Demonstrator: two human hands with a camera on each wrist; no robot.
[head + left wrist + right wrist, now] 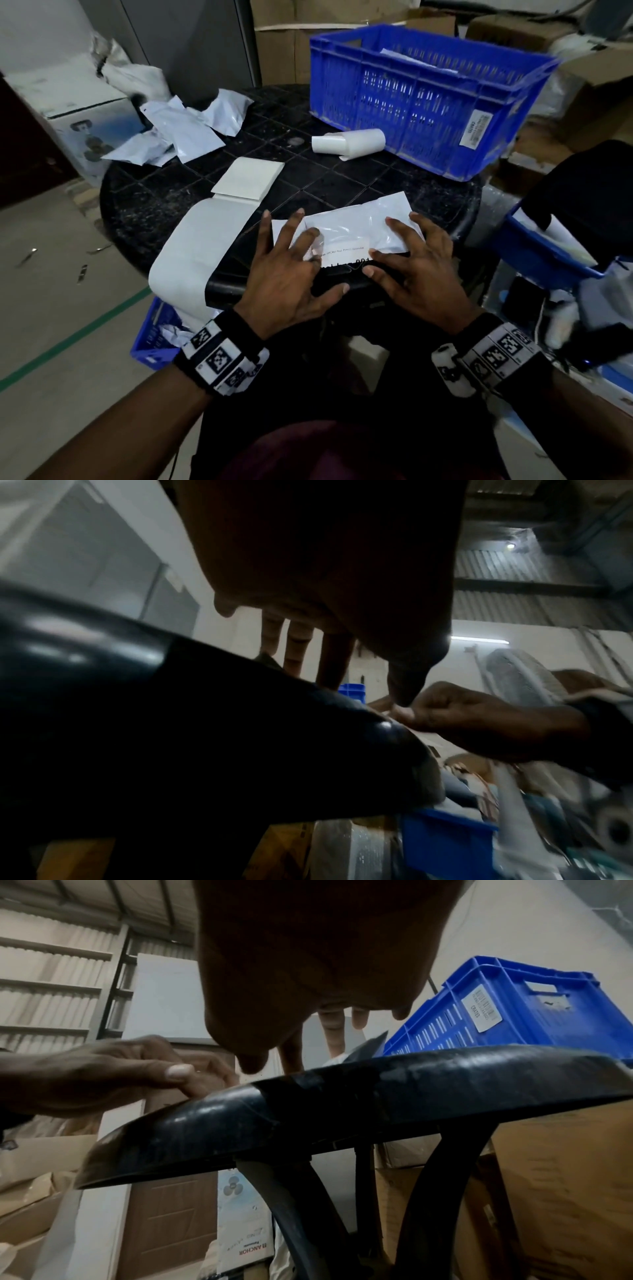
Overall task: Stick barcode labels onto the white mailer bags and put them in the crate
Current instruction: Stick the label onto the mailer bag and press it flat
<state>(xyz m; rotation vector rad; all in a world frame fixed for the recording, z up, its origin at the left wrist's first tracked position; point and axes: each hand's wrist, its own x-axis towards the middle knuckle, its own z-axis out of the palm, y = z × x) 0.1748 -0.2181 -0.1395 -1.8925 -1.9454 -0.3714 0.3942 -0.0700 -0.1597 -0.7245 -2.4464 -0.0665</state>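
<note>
Fingers of left hand [291, 274] and right hand [416, 265], spread nearly straight, press barcode label [346, 257] flat onto mailer bag [352, 224] at lower centre, gripping nothing, presumably for full adhesion.

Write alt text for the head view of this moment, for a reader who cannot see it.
Both hands, left hand and right hand, press spread fingers on a white mailer bag with a barcode label at the near edge of a black table. Behind it stand a blue crate, a label roll and a pile of mailer bags.
</note>
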